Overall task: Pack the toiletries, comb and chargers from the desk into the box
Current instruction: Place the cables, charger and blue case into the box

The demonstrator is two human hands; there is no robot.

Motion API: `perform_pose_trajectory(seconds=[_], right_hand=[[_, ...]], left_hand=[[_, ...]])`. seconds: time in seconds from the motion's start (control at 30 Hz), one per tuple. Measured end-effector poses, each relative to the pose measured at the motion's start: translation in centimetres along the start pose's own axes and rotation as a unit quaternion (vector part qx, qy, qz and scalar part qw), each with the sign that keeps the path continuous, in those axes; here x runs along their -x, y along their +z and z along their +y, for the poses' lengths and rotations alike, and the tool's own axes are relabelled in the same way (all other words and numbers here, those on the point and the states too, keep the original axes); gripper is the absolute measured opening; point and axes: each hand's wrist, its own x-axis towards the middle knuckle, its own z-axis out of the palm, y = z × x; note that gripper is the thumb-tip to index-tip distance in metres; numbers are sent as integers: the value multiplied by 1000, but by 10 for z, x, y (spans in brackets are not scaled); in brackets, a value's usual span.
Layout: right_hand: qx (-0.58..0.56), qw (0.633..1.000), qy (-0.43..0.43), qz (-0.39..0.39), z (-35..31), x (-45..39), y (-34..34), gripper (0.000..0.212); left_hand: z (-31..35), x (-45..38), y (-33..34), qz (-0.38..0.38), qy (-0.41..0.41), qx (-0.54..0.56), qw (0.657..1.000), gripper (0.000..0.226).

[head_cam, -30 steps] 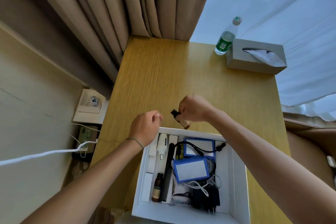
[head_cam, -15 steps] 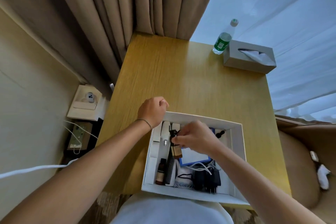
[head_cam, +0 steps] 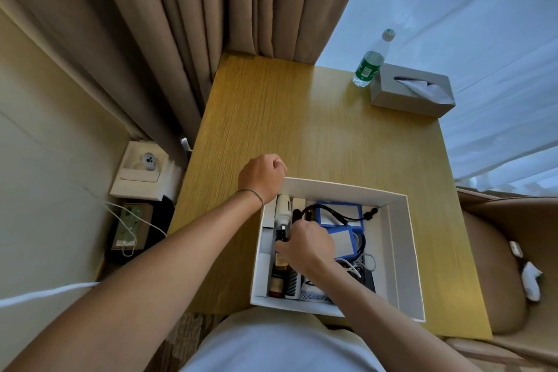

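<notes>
Packing step, lower centre: right hand (head_cam: 306,246) grips an amber bottle (head_cam: 281,255) inside the box (head_cam: 401,251); left hand (head_cam: 262,176), loosely curled and holding nothing, rests at its rim; next, release.

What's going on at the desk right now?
A person is packing a white box on the wooden desk. The right hand grips a small amber bottle, lowering it into the box's left side beside a black comb. The left hand rests curled at the box's far left corner. Cables and blue cards are already inside.
</notes>
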Motion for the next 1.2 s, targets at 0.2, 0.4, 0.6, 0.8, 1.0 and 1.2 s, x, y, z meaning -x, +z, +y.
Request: perform_pose_trajectory(seconds=[0.2,0.4,0.6,0.8,1.0,1.2], right_hand=[[30,999,5,30,-6,3,9,23],[-26,999,14,44,1,9,3,28],[-145,979,-16,146,34,26,-45,30],[-241,941,-13,238,105,33,-83,46],[-159,952,76,251,171,34,-88,43],[-51,975,148,160,194,34,-85,47]], left_hand=[[-3,-2,2,-1,9,-13,1000,38],[-4,-2,1,-12,36,-18,999,38],[-13,33,-21,73,15,69,995,25],[-28,94,-29,90,-6,38,995,13],[-34,128,-23,35,-30,-24,999,44],[-21,135,-8,-4,-95,-120,988,56]])
